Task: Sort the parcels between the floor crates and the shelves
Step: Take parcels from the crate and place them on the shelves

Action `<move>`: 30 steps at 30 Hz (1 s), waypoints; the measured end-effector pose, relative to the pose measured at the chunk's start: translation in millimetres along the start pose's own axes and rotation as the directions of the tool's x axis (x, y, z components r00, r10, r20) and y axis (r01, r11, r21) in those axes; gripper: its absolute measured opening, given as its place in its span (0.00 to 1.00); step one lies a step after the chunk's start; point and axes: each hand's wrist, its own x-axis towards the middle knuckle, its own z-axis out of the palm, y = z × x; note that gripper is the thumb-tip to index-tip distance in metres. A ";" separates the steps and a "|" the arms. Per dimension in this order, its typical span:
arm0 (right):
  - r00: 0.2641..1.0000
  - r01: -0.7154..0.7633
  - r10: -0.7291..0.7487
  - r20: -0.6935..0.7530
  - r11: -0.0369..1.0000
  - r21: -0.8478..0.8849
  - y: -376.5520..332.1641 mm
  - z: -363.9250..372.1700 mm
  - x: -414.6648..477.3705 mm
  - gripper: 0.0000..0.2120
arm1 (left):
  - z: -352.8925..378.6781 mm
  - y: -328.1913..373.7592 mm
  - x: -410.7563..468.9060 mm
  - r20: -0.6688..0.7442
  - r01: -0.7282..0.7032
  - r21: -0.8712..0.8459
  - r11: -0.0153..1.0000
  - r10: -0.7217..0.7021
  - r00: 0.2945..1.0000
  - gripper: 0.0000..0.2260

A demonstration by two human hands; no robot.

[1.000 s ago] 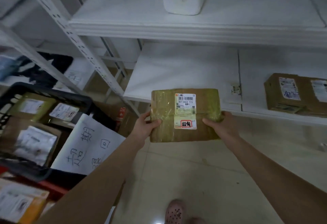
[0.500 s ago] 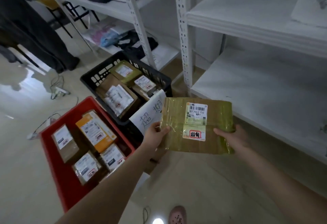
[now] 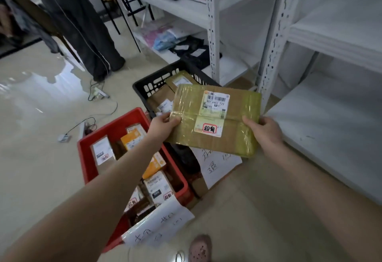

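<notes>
I hold a flat brown cardboard parcel [image 3: 233, 129], wrapped in yellowish tape, with a barcode label and a red-stamped sticker on top. My left hand [image 3: 163, 126] grips its left edge and my right hand [image 3: 263, 130] grips its right edge. The parcel hangs over the near end of a black floor crate [image 3: 144, 86] that holds several brown parcels. Left of it stands a red floor crate [image 3: 88, 160] with several labelled parcels, orange and brown. Each crate has a white handwritten paper sign at its near end. A bare white lower shelf [image 3: 330, 125] lies to the right.
White metal shelf posts [image 3: 272, 40] rise behind the black crate. Further shelves [image 3: 179, 7] hold soft bags and mailers. A person in dark trousers [image 3: 82, 30] stands at the back left. A power strip with cables [image 3: 64, 137] lies on the glossy floor. My shoe [image 3: 200, 248] shows at the bottom.
My view has swung left from the shelves to the floor crates. Both hands have carried the parcel along, and it now hangs over the black crate.
</notes>
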 end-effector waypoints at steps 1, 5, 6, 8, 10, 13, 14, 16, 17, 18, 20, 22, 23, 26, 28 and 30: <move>1.000 0.026 -0.026 -0.011 1.000 0.003 -11.1 11.8 10.5 0.28 | -8.6 7.7 18.5 -0.007 -0.008 0.010 1.000 0.008 1.000 0.21; 0.996 0.080 -0.075 0.048 0.991 -0.110 -41.8 55.6 61.2 0.53 | -31.9 24.5 100.2 -0.020 -0.043 0.056 0.998 0.044 0.999 0.20; 0.994 0.092 -0.084 0.076 0.990 -0.111 -47.1 66.5 76.9 0.55 | -35.2 25.3 121.4 -0.017 -0.062 0.076 0.995 0.064 0.998 0.20; 0.990 0.053 -0.042 0.131 0.995 -0.083 -55.2 91.5 107.1 0.53 | -42.0 21.3 160.3 -0.004 -0.052 0.096 0.994 0.053 0.999 0.21; 0.987 -0.007 0.021 0.157 0.996 -0.089 -59.8 115.6 129.1 0.49 | -48.0 13.6 192.2 -0.006 -0.028 0.141 0.990 0.029 1.000 0.22; 0.980 -0.106 0.124 0.153 0.987 -0.122 -54.1 150.7 150.2 0.50 | -51.6 6.5 238.1 -0.018 -0.032 0.327 0.945 0.040 0.999 0.22; 0.977 -0.134 0.153 0.149 0.982 -0.135 -48.9 162.8 154.2 0.52 | -50.4 5.8 251.8 -0.014 -0.047 0.392 0.919 0.056 0.998 0.22; 0.974 -0.178 0.195 0.118 0.974 -0.137 -36.5 185.3 161.4 0.55 | -44.5 7.5 275.8 -0.005 -0.071 0.492 0.867 0.084 0.996 0.22; 0.975 -0.186 0.200 0.099 0.973 -0.136 -31.0 195.4 164.7 0.56 | -40.1 8.0 284.5 0.007 -0.080 0.537 0.840 0.090 0.996 0.22; 0.976 -0.184 0.198 0.088 0.973 -0.141 -26.8 205.1 168.0 0.56 | -34.4 6.3 290.6 0.035 -0.099 0.597 0.796 0.098 0.995 0.23; 0.975 -0.185 0.200 0.092 0.971 -0.151 -23.3 222.0 173.9 0.56 | -18.3 -1.6 290.0 0.131 -0.171 0.720 0.673 0.110 0.985 0.28; 0.976 -0.175 0.196 0.094 0.964 -0.198 -24.3 233.0 178.3 0.53 | 4.4 -12.2 272.8 0.237 -0.278 0.755 0.593 0.149 0.960 0.35; 0.981 -0.149 0.178 0.082 0.950 -0.275 -26.7 235.0 181.6 0.49 | 17.2 -18.2 261.5 0.291 -0.328 0.756 0.566 0.157 0.944 0.40; 0.993 -0.068 0.108 0.055 0.869 -0.490 -36.3 232.7 199.5 0.36 | 52.5 -41.9 232.7 0.394 -0.389 0.792 0.470 0.092 0.915 0.52; 0.987 -0.010 0.093 0.128 0.843 -0.538 -39.8 230.5 215.3 0.31 | 68.9 -55.5 225.7 0.367 -0.361 0.838 0.409 0.067 0.928 0.56; 0.962 0.099 0.064 0.265 0.824 -0.558 -39.7 230.3 228.0 0.25 | 77.6 -63.0 226.4 0.307 -0.314 0.874 0.371 0.081 0.948 0.56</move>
